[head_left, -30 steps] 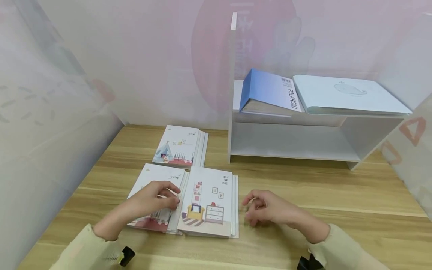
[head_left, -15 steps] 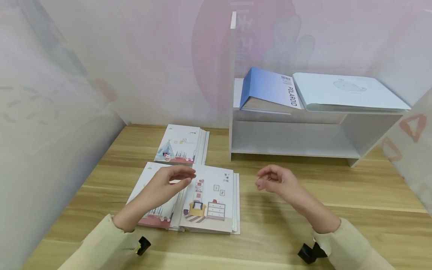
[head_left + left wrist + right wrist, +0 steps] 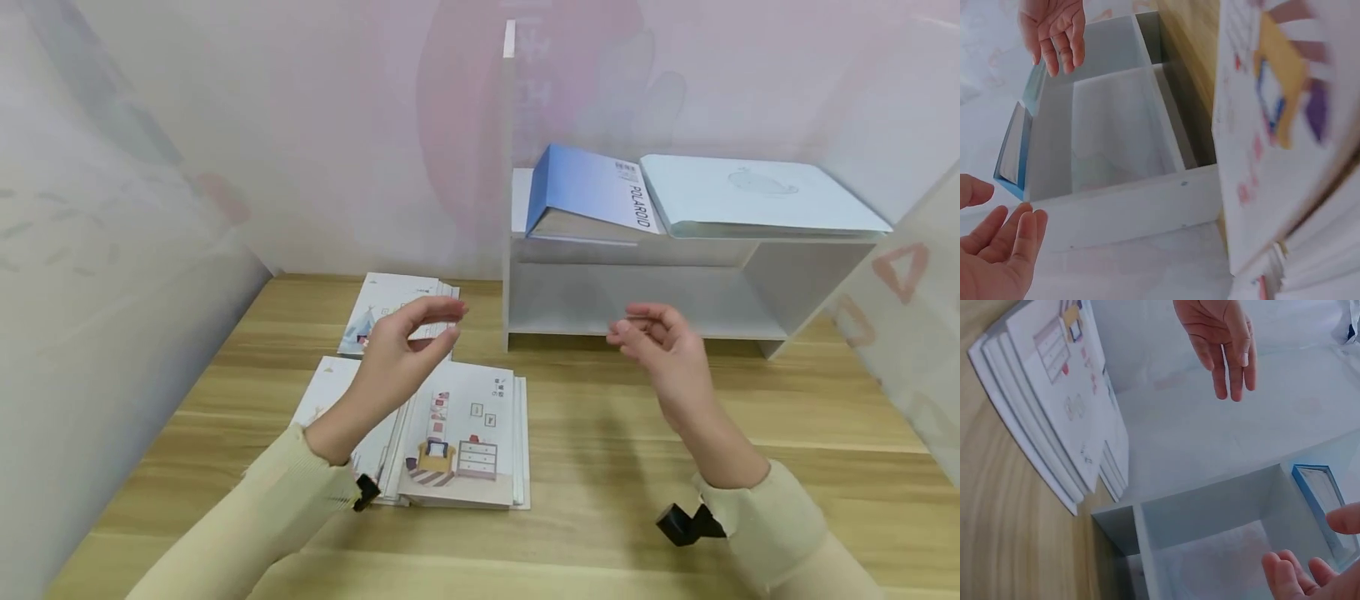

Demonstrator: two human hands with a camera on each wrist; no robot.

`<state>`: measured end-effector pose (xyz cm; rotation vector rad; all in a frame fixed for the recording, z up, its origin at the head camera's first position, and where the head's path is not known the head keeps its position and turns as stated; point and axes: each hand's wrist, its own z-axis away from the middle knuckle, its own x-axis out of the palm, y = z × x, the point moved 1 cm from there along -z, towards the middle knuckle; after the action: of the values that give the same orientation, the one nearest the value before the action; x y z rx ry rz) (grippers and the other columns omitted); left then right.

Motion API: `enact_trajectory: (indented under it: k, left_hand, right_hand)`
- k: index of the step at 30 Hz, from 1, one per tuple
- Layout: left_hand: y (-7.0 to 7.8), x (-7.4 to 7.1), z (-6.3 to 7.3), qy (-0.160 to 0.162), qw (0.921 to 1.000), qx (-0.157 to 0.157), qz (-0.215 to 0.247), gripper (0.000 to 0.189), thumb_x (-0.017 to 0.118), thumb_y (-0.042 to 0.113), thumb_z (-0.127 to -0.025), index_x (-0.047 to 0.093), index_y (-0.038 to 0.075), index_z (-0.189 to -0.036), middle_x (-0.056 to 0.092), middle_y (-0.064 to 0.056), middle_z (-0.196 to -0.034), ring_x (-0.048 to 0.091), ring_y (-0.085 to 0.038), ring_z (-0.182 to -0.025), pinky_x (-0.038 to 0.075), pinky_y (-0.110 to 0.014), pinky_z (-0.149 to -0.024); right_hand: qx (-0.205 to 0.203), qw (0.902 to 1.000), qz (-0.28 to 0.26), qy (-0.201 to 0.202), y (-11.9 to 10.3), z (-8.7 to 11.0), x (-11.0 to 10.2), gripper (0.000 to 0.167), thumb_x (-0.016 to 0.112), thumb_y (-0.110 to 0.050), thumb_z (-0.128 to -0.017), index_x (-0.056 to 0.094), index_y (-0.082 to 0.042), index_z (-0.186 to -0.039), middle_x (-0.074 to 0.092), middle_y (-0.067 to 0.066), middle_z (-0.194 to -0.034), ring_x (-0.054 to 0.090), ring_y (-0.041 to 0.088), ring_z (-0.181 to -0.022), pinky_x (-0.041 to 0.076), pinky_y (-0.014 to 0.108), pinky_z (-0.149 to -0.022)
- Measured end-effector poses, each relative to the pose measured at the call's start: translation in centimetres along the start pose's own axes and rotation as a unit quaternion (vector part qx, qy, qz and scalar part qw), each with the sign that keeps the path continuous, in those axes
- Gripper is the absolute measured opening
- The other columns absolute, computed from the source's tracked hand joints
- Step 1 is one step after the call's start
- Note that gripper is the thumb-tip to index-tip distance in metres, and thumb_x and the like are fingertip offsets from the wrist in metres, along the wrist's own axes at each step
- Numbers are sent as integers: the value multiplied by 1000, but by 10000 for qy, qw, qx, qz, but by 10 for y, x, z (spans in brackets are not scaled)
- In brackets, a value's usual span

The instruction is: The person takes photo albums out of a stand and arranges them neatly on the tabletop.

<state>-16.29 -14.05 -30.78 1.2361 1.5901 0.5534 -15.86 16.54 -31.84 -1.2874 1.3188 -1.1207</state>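
Above the white illustrated books, my left hand (image 3: pixel 401 354) hovers with loosely bent fingers and holds nothing. The front right book (image 3: pixel 480 442) shows an armchair and a drawer chest on its cover. Beside it lies another white book (image 3: pixel 322 392), partly covered by my left forearm. The back book (image 3: pixel 390 292) with a tent picture is partly hidden by the same hand. My right hand (image 3: pixel 663 350) is raised before the white shelf (image 3: pixel 570 304), relaxed and holding nothing. On the shelf are a blue POLAROID book (image 3: pixel 592 187) and a pale whale-print album (image 3: pixel 765 196).
The white shelf's tall left side panel (image 3: pixel 508 183) stands upright near the back wall. Fabric-like walls (image 3: pixel 150 208) enclose the wooden table (image 3: pixel 600 533) at left, back and right. A black wrist camera mount (image 3: pixel 678 525) sits at the right sleeve.
Both hands have risen away from the books and tabletop and moved forward toward the shelf, the right one further right. The books stay where they were.
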Motion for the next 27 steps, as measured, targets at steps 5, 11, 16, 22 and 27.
enact_trajectory:
  k: [5, 11, 16, 22, 27]
  left_hand:
    - [11, 13, -20, 518, 9973, 478, 216, 30, 64, 4, -95, 65, 4, -124, 68, -9, -125, 61, -18, -121, 57, -36, -93]
    - [23, 26, -43, 908, 9911, 928, 295, 33, 64, 3, -94, 63, 4, -127, 67, -9, -129, 58, -17, -124, 54, -44, -97]
    - [29, 35, -56, 890, 9882, 1122, 551, 33, 64, 2, -94, 62, -1, -127, 65, -13, -130, 58, -19, -123, 56, -37, -95]
    - [38, 45, -64, 932, 9859, 1244, 621, 39, 63, 3, -94, 59, 1, -133, 62, -11, -136, 56, -17, -129, 52, -40, -103]
    - [45, 55, -71, 873, 9863, 1205, 718, 45, 63, 5, -95, 55, 5, -140, 58, -9, -143, 53, -14, -134, 48, -38, -108]
  right_hand:
    - [-767, 9926, 120, 932, -10, -9, 1, 26, 62, -9, -97, 52, -10, -121, 62, -3, -101, 63, 8, -93, 51, 12, -83]
    - [-1293, 9818, 39, 1387, -20, -21, -3, 26, 64, -8, -96, 53, -9, -120, 61, 2, -100, 62, 12, -94, 50, 13, -84]
    - [-1426, 9766, 257, 1587, -26, -29, -7, 30, 64, -9, -96, 51, -11, -123, 60, -1, -103, 59, 12, -98, 49, 14, -82]
    - [-1602, 9684, 734, 1767, -32, -34, -4, 32, 62, -12, -97, 50, -9, -127, 59, -5, -105, 57, 11, -100, 50, 15, -78]
    - [-1634, 9634, 880, 1932, -35, -38, 1, 31, 63, -13, -96, 52, -4, -124, 59, -8, -101, 58, 9, -96, 50, 14, -76]
